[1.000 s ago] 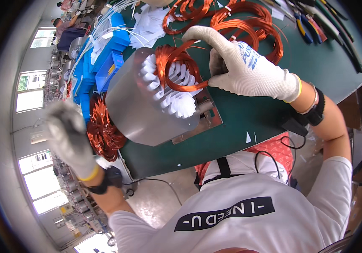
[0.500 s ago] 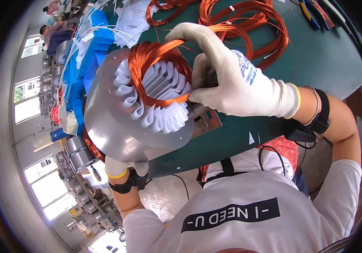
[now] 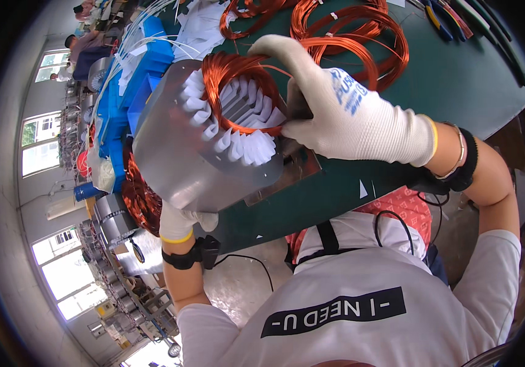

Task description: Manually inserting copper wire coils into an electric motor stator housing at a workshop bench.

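A grey metal motor stator (image 3: 170,156) stands tilted on the bench, with white paper slot liners (image 3: 244,148) folded out around its bore. A copper wire coil (image 3: 221,85) rings that opening. My right hand (image 3: 342,113), in a white knit glove, is closed on the coil's right side. Its fingers reach over the top of the wire and its thumb is at the lower edge by the liners. My gloved left hand (image 3: 180,223) grips the stator's lower left end. The thumb shows there, while the other fingers are mostly hidden behind the metal.
More copper coils (image 3: 391,46) lie at the back of the green bench (image 3: 458,92). Pliers (image 3: 440,21) rest at the far right. Blue bins (image 3: 112,125) and white paper pieces (image 3: 204,27) are at the back left. Another wire bundle (image 3: 140,199) hangs beside the stator.
The stator has tipped, its liner end shifting slightly up and right in view. My left hand has risen a little with it. My right hand keeps its hold on the coil.
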Demonstrator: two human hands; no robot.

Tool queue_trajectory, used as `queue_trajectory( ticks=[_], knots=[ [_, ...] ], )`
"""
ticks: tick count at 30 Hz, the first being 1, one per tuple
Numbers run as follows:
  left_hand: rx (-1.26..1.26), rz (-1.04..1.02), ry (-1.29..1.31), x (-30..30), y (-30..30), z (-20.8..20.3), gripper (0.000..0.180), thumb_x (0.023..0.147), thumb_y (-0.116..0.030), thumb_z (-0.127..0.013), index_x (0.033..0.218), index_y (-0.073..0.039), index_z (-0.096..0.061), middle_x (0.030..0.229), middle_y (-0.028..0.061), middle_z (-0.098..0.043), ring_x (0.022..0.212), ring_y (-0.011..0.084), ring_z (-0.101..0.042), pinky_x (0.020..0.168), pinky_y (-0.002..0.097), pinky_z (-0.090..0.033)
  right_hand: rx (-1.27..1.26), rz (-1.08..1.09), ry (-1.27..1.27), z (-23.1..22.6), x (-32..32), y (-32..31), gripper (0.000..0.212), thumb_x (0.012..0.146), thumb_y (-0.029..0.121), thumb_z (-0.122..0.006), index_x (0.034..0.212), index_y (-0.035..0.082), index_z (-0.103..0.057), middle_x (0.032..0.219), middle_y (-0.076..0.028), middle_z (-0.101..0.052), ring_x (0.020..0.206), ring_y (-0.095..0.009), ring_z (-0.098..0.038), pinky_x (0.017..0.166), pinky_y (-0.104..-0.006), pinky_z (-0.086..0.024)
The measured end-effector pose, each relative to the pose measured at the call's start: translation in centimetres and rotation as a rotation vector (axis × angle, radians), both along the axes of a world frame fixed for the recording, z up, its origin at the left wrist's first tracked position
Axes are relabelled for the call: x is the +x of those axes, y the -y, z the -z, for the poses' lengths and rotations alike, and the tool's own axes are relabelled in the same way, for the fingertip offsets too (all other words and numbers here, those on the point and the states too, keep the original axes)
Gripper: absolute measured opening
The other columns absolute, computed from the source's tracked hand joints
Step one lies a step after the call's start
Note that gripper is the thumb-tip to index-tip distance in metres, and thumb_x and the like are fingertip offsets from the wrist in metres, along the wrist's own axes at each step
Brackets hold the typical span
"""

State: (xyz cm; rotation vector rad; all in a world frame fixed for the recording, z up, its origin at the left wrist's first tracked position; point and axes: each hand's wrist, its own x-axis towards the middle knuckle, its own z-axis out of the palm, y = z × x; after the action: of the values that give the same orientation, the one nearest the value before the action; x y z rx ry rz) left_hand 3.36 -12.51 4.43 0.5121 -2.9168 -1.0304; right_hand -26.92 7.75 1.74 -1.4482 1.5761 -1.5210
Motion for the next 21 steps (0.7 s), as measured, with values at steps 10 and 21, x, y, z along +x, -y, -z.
queue_trajectory(
  ticks=[10, 21],
  knots=[
    [-0.177, 0.385, -0.138, -3.7, 1.8, -0.7, 0.062, 0.082, -0.06, -0.068, 0.115, -0.007, -0.066, 0.105, 0.0108, -0.066, 0.098, 0.0274, -0.064, 0.086, 0.0387, -0.049, -0.185, 0.054, -0.297, -2.7, 0.0, -2.1, 0.066, 0.078, -0.012, -0.055, 0.138, 0.01, -0.04, 0.107, -0.024, -0.062, 0.083, -0.032, -0.069, 0.068, -0.0381, -0.055],
    [-0.169, -0.447, -0.404, -1.1, -5.2, 3.1, 0.056, 0.098, -0.033, -0.058, 0.136, 0.004, -0.041, 0.127, 0.0125, -0.053, 0.114, 0.0196, -0.052, 0.099, 0.0334, -0.04, -0.237, 0.09, -0.497, -3.3, -0.6, -6.1, 0.021, 0.08, -0.005, -0.065, 0.102, -0.002, -0.063, 0.09, -0.014, -0.065, 0.079, -0.025, -0.066, 0.069, -0.0317, -0.052]
  ],
)
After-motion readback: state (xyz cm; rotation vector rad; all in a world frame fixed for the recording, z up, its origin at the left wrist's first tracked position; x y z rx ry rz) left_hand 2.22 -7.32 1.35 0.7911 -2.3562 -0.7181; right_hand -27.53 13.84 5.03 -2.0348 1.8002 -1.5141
